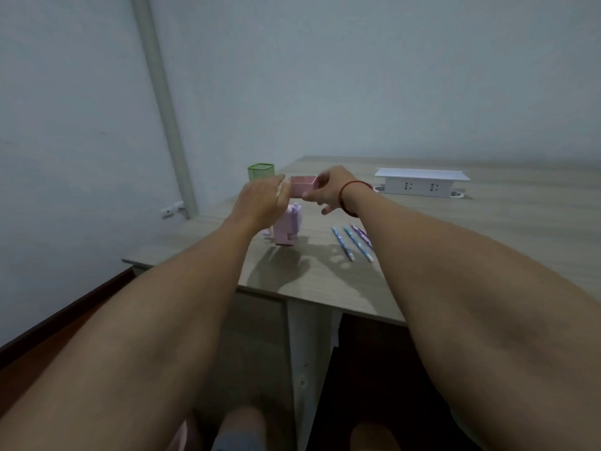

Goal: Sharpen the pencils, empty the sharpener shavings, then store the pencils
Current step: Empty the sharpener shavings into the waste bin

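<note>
both hands raised above the desk (422, 255), holding the pink shavings drawer (304, 185) between them. left hand (263, 198): fingers curled round the drawer's left end. right hand (328, 187): pinching the right end, lower fingers hanging loose. drawer open side up, roughly level, in the air above the sharpener (287, 227).

sharpener stands upright near the desk's left edge, nothing touching it. three pencils (353, 242) lie side by side just to its right, towards the near edge. green mesh holder (261, 172) at the far left corner. white socket box (422, 182) along the far edge, well apart.

frame is soft; drawer contents not visible, possibly shavings inside.

judged step: emptying the shavings. no bin in view.

risks:
- a tilt while carrying, and shavings spill onto the desk or the pencils.
- the end grips are shallow; a slip drops the drawer onto the sharpener below.
- a forearm swinging right could roll the pencils off the near edge.
- sharpener unheld; reseating the drawer one-handed may push it over.
</note>
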Available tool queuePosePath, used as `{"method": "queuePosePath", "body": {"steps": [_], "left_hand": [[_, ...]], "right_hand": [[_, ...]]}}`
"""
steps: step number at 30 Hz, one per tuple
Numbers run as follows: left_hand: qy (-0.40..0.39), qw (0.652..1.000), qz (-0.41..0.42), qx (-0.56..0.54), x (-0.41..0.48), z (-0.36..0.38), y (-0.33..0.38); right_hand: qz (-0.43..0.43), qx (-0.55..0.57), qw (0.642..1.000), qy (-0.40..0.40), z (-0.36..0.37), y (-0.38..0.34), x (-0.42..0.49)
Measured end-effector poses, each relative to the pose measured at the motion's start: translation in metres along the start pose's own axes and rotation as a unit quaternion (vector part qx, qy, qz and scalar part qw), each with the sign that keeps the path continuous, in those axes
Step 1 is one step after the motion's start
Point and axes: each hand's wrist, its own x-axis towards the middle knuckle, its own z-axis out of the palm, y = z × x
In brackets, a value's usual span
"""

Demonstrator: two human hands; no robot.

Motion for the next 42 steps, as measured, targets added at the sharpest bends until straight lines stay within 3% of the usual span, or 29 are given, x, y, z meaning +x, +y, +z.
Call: {"method": "queuePosePath", "body": {"steps": [6,14,20,24,28,32,42], "left_hand": [[0.088,0.987,-0.122,-0.052,-0.043,-0.069,-0.041],[0.146,0.965,-0.214,0.033,-0.141,-0.144,-0.13],[0.173,0.935,-0.307,0.039,-0.202,-0.159,-0.188],[0.146,0.927,-0.345,0.024,-0.239,-0.137,-0.234],[0.11,0.916,-0.387,-0.005,-0.276,-0.098,-0.275],[0.087,0.899,-0.429,-0.017,-0.302,-0.053,-0.307],[-0.015,0.824,-0.559,-0.092,-0.376,0.055,-0.363]], "right_hand": [[-0.072,0.021,0.995,-0.064,0.059,-0.082,-0.015],[-0.139,0.039,0.969,-0.202,0.185,-0.162,-0.049],[-0.159,0.018,0.95,-0.268,0.282,-0.184,-0.065],[-0.2,-0.012,0.939,-0.278,0.339,-0.17,-0.06],[-0.178,-0.035,0.932,-0.312,0.402,-0.138,-0.044],[-0.114,0.021,0.929,-0.352,0.455,-0.101,-0.031],[0.05,0.009,0.895,-0.443,0.566,0.001,-0.018]]}}
